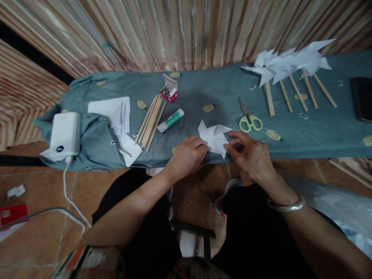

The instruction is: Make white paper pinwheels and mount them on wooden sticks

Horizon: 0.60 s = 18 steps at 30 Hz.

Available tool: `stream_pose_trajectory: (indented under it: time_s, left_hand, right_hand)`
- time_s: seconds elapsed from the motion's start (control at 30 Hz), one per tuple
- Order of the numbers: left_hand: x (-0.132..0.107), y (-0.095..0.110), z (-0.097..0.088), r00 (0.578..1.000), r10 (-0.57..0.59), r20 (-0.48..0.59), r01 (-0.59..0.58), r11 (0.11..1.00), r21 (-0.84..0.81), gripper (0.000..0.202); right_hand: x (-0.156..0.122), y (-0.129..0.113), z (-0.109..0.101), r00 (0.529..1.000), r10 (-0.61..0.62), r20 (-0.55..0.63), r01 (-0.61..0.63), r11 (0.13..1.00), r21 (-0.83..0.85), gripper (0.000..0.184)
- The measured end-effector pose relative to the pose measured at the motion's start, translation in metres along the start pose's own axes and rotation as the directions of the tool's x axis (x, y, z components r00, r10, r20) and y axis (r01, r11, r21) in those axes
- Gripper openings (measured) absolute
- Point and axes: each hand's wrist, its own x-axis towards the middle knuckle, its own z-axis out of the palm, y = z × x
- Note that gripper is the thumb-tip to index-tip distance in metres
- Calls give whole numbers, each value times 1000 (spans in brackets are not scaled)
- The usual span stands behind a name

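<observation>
A white paper pinwheel (214,138) without a stick lies near the front edge of the cloth-covered table, its points spread out. My left hand (189,154) grips its left side, fingers bent together at the paper. On the other side, my right hand (247,152) pinches the right edge between thumb and fingers. Green-handled scissors (250,121) rest just beyond my right hand, blades pointing away. To the left lie a glue stick (171,121) and a bundle of several thin wooden sticks (150,123). A small open red box (169,92) of metal pins stands behind them.
Several pinwheels on sticks (290,66) lie at the back right. White paper sheets (109,108) and a white power bank (65,133) with a cable occupy the left end. A dark phone-like object (362,99) sits at the far right. A striped curtain (186,35) hangs behind the table.
</observation>
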Motion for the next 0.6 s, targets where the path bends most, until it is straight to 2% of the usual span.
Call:
stream_pose_trajectory:
  time_s: [0.17, 0.27, 0.43, 0.6]
  left_hand:
    - [0, -3, 5, 988, -134, -83, 111, 965, -239, 18]
    - [1, -4, 6, 982, -170, -88, 137, 944, -302, 16]
    - [1, -4, 5, 983, -174, -65, 148, 945, -291, 16]
    - [0, 1, 2, 988, -149, -27, 139, 963, -230, 16]
  right_hand:
    - [-1, 3, -1, 990, -137, -33, 135, 989, -55, 24]
    - [0, 3, -1, 974, -222, -38, 223, 975, 17, 22]
    - [2, 3, 5, 986, -166, -32, 169, 958, 230, 11]
    - [7, 3, 15, 993, -109, -42, 116, 959, 257, 11]
